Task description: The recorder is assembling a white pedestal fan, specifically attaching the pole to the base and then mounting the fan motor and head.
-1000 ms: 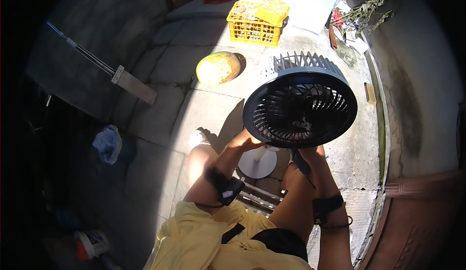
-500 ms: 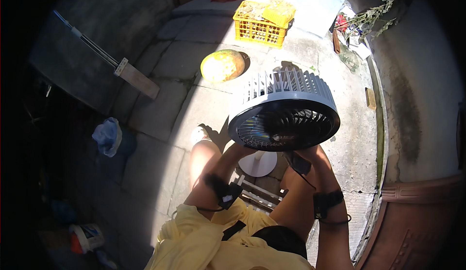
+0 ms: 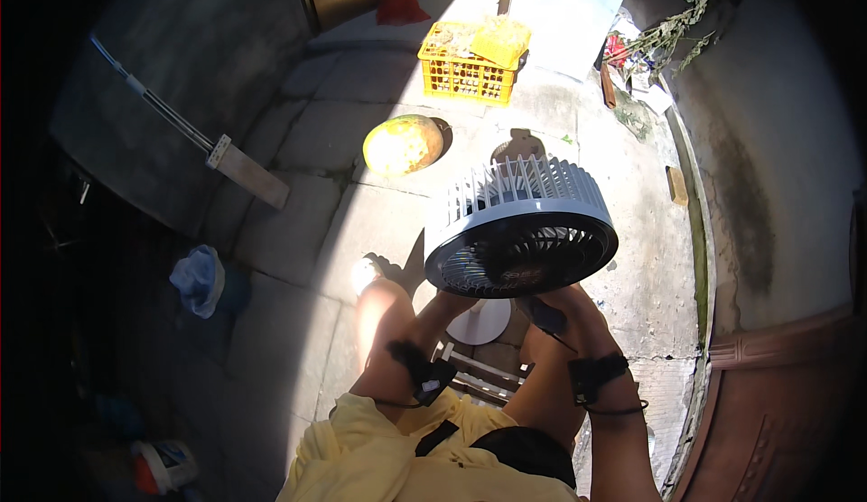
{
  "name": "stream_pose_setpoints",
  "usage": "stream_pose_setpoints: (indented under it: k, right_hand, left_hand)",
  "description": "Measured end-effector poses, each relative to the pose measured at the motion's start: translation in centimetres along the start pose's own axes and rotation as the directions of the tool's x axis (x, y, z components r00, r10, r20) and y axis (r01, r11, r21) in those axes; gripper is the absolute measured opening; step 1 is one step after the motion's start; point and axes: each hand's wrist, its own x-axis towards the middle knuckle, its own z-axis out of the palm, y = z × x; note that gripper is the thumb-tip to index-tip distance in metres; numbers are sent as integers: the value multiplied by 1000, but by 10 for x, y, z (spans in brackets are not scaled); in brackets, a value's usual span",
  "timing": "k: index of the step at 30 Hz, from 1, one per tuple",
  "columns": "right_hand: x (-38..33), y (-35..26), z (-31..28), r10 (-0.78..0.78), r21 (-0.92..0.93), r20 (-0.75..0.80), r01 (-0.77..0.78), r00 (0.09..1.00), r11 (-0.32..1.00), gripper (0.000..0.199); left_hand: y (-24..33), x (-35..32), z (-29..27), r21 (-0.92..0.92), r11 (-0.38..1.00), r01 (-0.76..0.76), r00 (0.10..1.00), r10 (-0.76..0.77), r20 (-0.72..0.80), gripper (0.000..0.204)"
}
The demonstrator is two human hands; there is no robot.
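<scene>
A round fan point(image 3: 519, 254) with a white slatted rear housing and black front grille is in front of me, its grille tilted toward me. A white disc-shaped base point(image 3: 479, 322) shows below it, partly hidden by the fan head. My left hand point(image 3: 453, 303) is at the lower left rim of the fan and my right hand point(image 3: 567, 301) at its lower right. Both seem to hold the fan head from below, though its rim hides most of the fingers. A small dark box point(image 3: 545, 316) with a cable lies against the right hand's inner side.
Beyond the fan, a large green-yellow melon point(image 3: 403, 144) lies on the paving, with a yellow crate point(image 3: 468, 67) behind it. A lined bin point(image 3: 198, 280) and a white tub point(image 3: 165, 466) are at left. Wood point(image 3: 676, 186) lies near the right wall. A slatted stool point(image 3: 483, 376) shows between my legs.
The whole view has shifted, with the crate and melon now lower and further left. The fan appears slightly lower and left too, with both hands still at its lower rim.
</scene>
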Motion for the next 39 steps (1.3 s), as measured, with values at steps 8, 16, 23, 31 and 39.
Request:
stream_pose_setpoints:
  k: [8, 16, 23, 31, 39]
  right_hand:
    - [9, 17, -7, -380, -501, 116, 384, 918, 775, 46]
    - [0, -1, 4, -530, -538, 127, 507, 839, 674, 67]
    - [10, -8, 11, -405, -364, 205, 454, 891, 813, 80]
    - [24, -5, 8, -292, -334, 202, 346, 935, 877, 62]
    - [21, 22, -34, -112, -207, -10, 107, 994, 972, 37]
  left_hand:
    - [5, -1, -10, -184, 982, 48, 999, -49, -2, 53]
    - [14, -2, -25, -436, 895, 99, 995, -99, 23, 54]
    - [36, 10, -61, -685, 715, 139, 988, -149, 46, 54]
    - [0, -6, -38, -735, 666, 129, 988, -149, 39, 57]
    - [9, 52, -7, -52, 940, -336, 922, 317, -221, 34]
